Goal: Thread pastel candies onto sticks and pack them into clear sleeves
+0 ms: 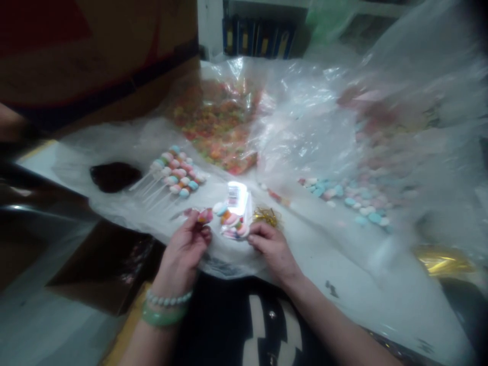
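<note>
My left hand (190,239) is closed in a pinch on a small pink-and-yellow candy piece (205,216); blur hides whether it is wrapped. Just to its right lies a small stack of shiny printed packets (237,201), with a white barcode panel on top and colourful candy shapes at the near end. My right hand (269,244) pinches the near right corner of these packets between thumb and finger. Behind that hand sits a bunch of gold twist ties (267,216). Marshmallow skewers (179,170) with white sticks lie in rows to the left.
A large clear bag of orange and green gummies (224,132) lies behind. Loose pastel marshmallows (358,198) spread at the right under plastic film. A dark round patch (114,177) lies at left. A big cardboard box (114,51) stands back left; an open carton (102,269) sits below.
</note>
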The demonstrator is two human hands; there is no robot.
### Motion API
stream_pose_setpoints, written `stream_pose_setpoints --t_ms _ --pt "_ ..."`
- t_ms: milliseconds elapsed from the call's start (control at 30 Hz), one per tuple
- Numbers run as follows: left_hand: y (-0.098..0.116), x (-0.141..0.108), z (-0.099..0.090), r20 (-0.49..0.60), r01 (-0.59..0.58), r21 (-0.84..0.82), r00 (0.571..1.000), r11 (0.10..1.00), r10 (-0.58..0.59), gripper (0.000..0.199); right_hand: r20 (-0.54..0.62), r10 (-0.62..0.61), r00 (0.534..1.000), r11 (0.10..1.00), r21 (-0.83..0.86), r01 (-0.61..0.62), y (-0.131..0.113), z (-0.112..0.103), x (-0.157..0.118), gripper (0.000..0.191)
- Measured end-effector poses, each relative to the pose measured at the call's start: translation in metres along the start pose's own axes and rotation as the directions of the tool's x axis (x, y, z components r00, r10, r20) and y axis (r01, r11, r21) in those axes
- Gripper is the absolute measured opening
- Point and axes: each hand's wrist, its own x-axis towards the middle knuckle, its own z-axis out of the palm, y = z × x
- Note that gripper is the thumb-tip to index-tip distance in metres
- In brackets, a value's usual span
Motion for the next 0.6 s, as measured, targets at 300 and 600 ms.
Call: stream_pose_setpoints --t_ms 300,600 --pt "0.005 0.0 -0.001 0.038 0.063 -0.018 0.997 0.998 -0.062 0.016 0.034 -0.175 0.984 0.981 -0.073 0.177 0.001 -0.007 -0.001 0.008" --pt "-0.004 -0.007 0.004 0.015 0.028 -0.113 1.0 0.993 -0.027 0.022 0.12 -0.509 0.852 0.771 -0.377 0.514 0.016 -0.012 0.001 0.014"
